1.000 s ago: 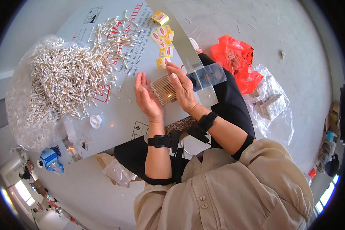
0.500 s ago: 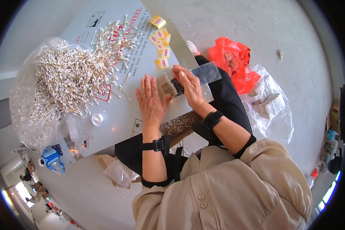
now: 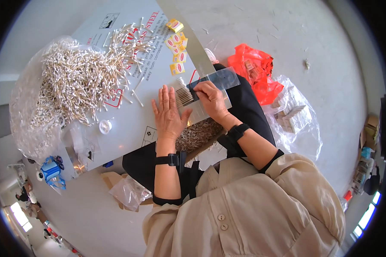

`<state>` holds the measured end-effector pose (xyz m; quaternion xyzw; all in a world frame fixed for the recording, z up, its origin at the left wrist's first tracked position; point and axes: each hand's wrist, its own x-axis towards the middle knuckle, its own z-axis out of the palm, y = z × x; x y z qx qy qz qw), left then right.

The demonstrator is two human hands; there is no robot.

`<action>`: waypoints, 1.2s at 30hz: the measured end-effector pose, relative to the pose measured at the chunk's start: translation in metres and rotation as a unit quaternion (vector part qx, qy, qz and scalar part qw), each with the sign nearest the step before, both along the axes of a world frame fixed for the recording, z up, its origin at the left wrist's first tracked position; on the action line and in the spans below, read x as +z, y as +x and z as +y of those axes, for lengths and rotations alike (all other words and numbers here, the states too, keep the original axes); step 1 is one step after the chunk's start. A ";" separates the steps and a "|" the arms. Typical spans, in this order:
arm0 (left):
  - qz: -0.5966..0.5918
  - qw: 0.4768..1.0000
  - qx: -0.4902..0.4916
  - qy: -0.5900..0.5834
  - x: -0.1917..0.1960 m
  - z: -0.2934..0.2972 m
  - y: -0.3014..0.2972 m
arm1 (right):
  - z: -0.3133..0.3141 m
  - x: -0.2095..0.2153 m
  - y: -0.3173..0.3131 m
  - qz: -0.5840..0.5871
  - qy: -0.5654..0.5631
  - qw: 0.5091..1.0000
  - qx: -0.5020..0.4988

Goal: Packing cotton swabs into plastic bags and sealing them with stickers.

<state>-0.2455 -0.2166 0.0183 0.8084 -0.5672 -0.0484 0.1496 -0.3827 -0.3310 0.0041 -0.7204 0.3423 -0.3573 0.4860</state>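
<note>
My right hand point(image 3: 211, 99) grips a clear plastic bag point(image 3: 221, 82) with a bundle of cotton swabs point(image 3: 183, 91) halfway inside its mouth. My left hand point(image 3: 168, 115) is flat and open, its fingertips pressed against the free ends of that bundle. Both hands are over the near edge of a white printed board point(image 3: 128, 128) that serves as a work surface. A big heap of loose cotton swabs point(image 3: 79, 81) lies on a clear plastic sheet at the board's left.
Several small yellow labels point(image 3: 177, 48) lie at the board's far end. A small white cap point(image 3: 104, 126) sits near the heap. A red plastic bag point(image 3: 254, 73) and a clear bag of small boxes point(image 3: 292, 115) lie on the floor at right. A blue tape dispenser point(image 3: 51, 170) is at lower left.
The swab bundle has gone from upright between both palms to lying sideways, partly into the clear bag. My left hand has flattened against its ends.
</note>
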 end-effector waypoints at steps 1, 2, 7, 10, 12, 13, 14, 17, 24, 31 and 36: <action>-0.010 1.000 -0.017 0.023 0.000 0.002 -0.003 | 0.002 0.002 0.000 0.000 -0.002 1.000 0.002; -0.010 1.000 -0.015 0.022 0.000 0.002 -0.005 | 0.004 0.005 -0.001 0.027 -0.042 0.999 0.018; -0.033 0.999 -0.003 0.030 -0.002 0.002 -0.009 | 0.006 0.006 0.003 0.074 -0.112 0.990 0.032; -0.029 0.999 -0.003 0.027 -0.004 0.001 -0.011 | 0.006 0.004 0.004 0.086 -0.124 0.988 0.029; -0.032 0.999 -0.002 0.023 -0.006 0.002 -0.009 | 0.007 0.004 0.004 0.089 -0.128 0.987 0.023; -0.033 0.999 -0.002 0.020 -0.006 0.002 -0.010 | 0.006 0.005 0.004 0.089 -0.129 0.987 0.023; -0.033 0.999 -0.002 0.019 -0.006 0.002 -0.010 | 0.006 0.005 0.004 0.085 -0.130 0.987 0.031; -0.040 0.999 -0.001 0.012 -0.007 0.001 -0.009 | 0.003 0.006 0.001 0.088 -0.142 0.984 0.055; -0.044 0.999 0.002 0.029 -0.007 0.001 -0.008 | 0.004 0.013 0.005 0.097 -0.129 0.986 0.044; -0.031 0.999 0.004 0.030 -0.006 0.000 -0.009 | 0.002 0.006 0.004 0.120 -0.139 0.981 0.069; -0.017 1.000 0.008 0.023 -0.004 0.000 -0.008 | 0.002 0.014 0.009 0.129 -0.098 0.986 0.033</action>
